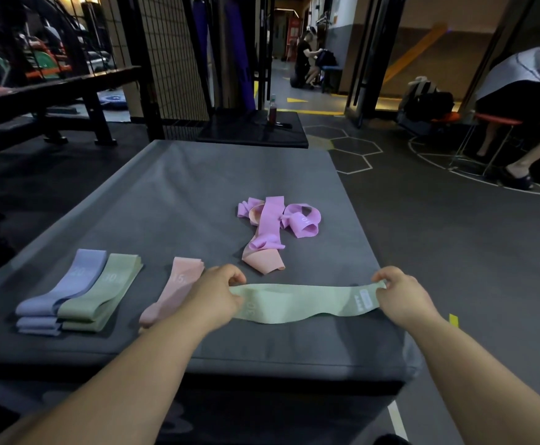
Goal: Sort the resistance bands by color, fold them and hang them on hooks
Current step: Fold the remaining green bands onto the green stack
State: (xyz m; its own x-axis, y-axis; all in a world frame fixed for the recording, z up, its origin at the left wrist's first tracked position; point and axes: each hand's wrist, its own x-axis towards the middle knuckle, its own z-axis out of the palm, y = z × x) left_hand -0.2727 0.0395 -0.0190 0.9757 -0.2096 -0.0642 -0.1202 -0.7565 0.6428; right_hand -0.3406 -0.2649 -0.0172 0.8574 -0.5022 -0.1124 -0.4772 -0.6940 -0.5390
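Both ends of the green band are pinched, one by the left hand, one by the right hand, flat on the mat between them. It seems light, soft and stretchy; gripping the ends should keep it from sagging while folding.

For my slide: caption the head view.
Left hand and right hand hold a green band spread over the grey mat.

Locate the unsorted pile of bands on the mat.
In the head view, the pile lies right of centre on the mat, just beyond the stretched green band.
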